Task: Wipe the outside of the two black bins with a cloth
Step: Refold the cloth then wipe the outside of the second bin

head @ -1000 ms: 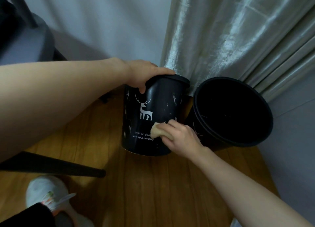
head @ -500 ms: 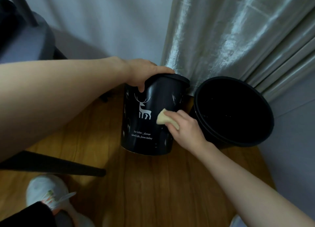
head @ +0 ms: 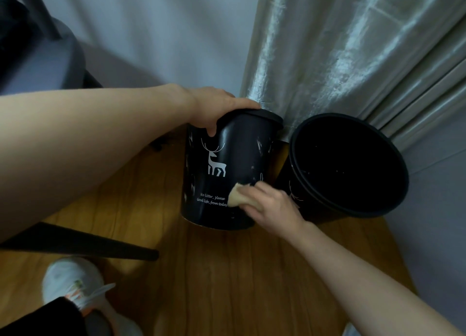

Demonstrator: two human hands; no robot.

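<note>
Black and glossy, the tall round plastic bin [head: 227, 169] with a white deer print and white script stands on the wooden floor [head: 227, 272], touching a second black round bin [head: 348, 164] tilted against the silvery curtain [head: 340, 53]. The left hand [head: 214, 108] grips its rim. The right hand [head: 272, 204] presses a pale yellow cloth [head: 235, 197] against its lower side, fingers curled round the cloth.

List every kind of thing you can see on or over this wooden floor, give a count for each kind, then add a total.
Black bins: 2, the deer bin and the open bin
Cloth: 1, yellowish
Hands: 2, left hand and right hand
White shoe: 1
Dark furniture leg: 1
Total: 7
</note>
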